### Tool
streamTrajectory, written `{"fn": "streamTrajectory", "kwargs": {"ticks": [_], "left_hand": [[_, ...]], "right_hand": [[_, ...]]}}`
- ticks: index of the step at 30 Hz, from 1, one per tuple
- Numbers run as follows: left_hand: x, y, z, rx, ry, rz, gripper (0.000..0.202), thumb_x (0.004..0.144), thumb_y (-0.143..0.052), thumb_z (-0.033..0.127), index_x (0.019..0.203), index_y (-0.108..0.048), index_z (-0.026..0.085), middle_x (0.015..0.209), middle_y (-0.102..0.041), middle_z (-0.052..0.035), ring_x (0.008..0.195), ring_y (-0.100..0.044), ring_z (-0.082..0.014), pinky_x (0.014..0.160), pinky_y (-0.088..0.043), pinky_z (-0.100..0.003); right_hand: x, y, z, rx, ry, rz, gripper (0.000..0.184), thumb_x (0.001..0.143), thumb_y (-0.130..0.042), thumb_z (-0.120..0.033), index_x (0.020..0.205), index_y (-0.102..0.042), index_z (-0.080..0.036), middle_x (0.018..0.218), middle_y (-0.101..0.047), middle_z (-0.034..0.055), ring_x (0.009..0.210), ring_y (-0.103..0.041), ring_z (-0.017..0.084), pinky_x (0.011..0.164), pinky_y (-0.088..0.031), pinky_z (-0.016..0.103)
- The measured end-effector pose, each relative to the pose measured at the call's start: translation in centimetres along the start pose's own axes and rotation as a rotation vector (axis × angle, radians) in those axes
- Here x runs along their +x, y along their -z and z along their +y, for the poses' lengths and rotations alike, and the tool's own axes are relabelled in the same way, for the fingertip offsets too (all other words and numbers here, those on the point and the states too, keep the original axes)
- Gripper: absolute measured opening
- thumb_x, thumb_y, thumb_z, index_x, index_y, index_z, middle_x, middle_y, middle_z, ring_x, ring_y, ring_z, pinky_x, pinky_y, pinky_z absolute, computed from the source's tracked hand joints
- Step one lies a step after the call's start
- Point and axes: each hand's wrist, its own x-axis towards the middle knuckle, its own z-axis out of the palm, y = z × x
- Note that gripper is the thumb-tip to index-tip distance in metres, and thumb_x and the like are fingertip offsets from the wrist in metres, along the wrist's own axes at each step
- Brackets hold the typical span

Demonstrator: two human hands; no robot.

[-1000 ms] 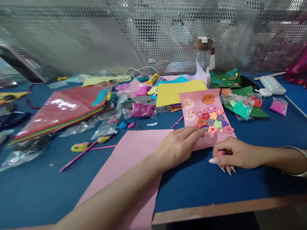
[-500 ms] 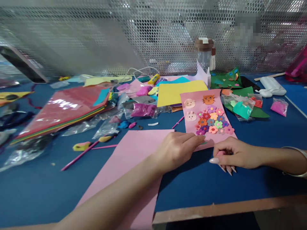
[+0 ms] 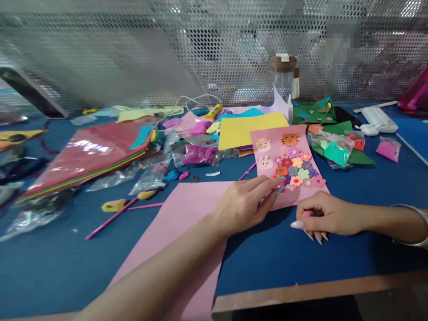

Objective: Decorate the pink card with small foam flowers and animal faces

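Observation:
A pink card (image 3: 302, 198) lies on the blue table (image 3: 301, 258). It carries animal-face stickers and a cluster of foam flowers (image 3: 296, 168). My left hand (image 3: 245, 205) reaches across a large pink sheet (image 3: 180, 223). Its fingertips pinch a small green piece (image 3: 280, 189) at the lower left of the flower cluster. My right hand (image 3: 326, 216) rests at the card's near right corner with its fingers curled down. A small pink thing (image 3: 306, 214) shows under its fingers.
A stack of coloured sheets in plastic (image 3: 90, 151) lies at the left, with a yellow sheet (image 3: 247, 127) at the back. Small bags of craft bits (image 3: 336, 149), a pink stick (image 3: 110, 218) and a bottle (image 3: 284, 78) lie around. A perforated metal screen closes the back.
My left hand's fingertips drew back to the card's near edge, then moved forward again to the flower cluster with the green piece. My right hand stayed still.

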Motion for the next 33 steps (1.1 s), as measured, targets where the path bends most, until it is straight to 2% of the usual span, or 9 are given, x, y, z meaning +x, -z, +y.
{"fn": "streamTrajectory", "kwargs": {"ticks": [4,10,16,23,26,30,33], "left_hand": [[-0.25,-0.43,-0.18,0.044,0.007,0.033,0.027,0.081,-0.041,0.011,0.107,-0.048,0.011,0.082,-0.064,-0.0058,0.064,-0.060,-0.0096,0.049,-0.046,-0.018],[-0.40,-0.58,-0.42,0.083,-0.032,0.123,0.018,0.082,-0.047,0.014,0.099,-0.052,0.011,0.070,-0.066,-0.0017,0.053,-0.059,-0.0073,0.045,-0.044,-0.016],[-0.36,-0.53,-0.45,0.014,-0.068,0.048,0.014,0.084,-0.047,0.019,0.091,-0.056,0.011,0.068,-0.066,-0.0018,0.056,-0.061,-0.0092,0.048,-0.046,-0.017],[-0.48,-0.29,-0.20,0.029,-0.100,0.101,0.010,0.083,-0.047,0.014,0.088,-0.056,0.011,0.062,-0.063,-0.0002,0.050,-0.057,-0.0075,0.045,-0.041,-0.016],[-0.55,-0.23,-0.14,0.040,-0.112,0.088,0.012,0.082,-0.046,0.011,0.088,-0.056,0.013,0.061,-0.062,0.0010,0.050,-0.056,-0.0066,0.045,-0.040,-0.016],[-0.31,-0.22,-0.16,0.036,-0.085,0.070,0.012,0.083,-0.045,0.014,0.088,-0.056,0.012,0.059,-0.062,0.0008,0.049,-0.056,-0.0068,0.045,-0.041,-0.016],[-0.03,-0.05,-0.11,0.012,-0.046,0.052,0.015,0.084,-0.043,0.016,0.091,-0.055,0.011,0.067,-0.065,-0.0028,0.054,-0.059,-0.0085,0.047,-0.044,-0.017]], "right_hand": [[0.04,-0.01,-0.01,0.001,0.004,-0.001,0.032,0.076,-0.053,-0.042,0.067,-0.048,-0.012,0.052,-0.050,-0.0035,0.038,-0.048,0.003,0.036,-0.039,0.012],[0.06,-0.01,-0.05,0.006,-0.003,-0.001,0.032,0.076,-0.054,-0.041,0.065,-0.048,-0.012,0.052,-0.049,-0.0037,0.038,-0.048,0.003,0.036,-0.039,0.012],[-0.02,-0.02,-0.10,0.003,0.002,0.001,0.030,0.075,-0.055,-0.040,0.066,-0.048,-0.012,0.052,-0.049,-0.0038,0.038,-0.048,0.003,0.036,-0.039,0.012],[-0.01,0.00,-0.09,0.011,0.009,-0.002,0.030,0.075,-0.055,-0.039,0.066,-0.048,-0.012,0.052,-0.049,-0.0042,0.037,-0.048,0.003,0.036,-0.040,0.012],[0.01,-0.01,-0.06,0.014,0.016,-0.006,0.029,0.075,-0.055,-0.039,0.066,-0.048,-0.012,0.052,-0.049,-0.0044,0.037,-0.048,0.003,0.036,-0.040,0.013],[0.01,-0.02,-0.03,0.008,0.010,-0.002,0.029,0.075,-0.055,-0.039,0.066,-0.048,-0.012,0.051,-0.049,-0.0043,0.037,-0.048,0.003,0.037,-0.040,0.013],[0.01,0.00,0.01,-0.002,0.007,0.001,0.030,0.075,-0.055,-0.040,0.066,-0.048,-0.012,0.052,-0.049,-0.0040,0.037,-0.048,0.003,0.036,-0.039,0.013]]}}
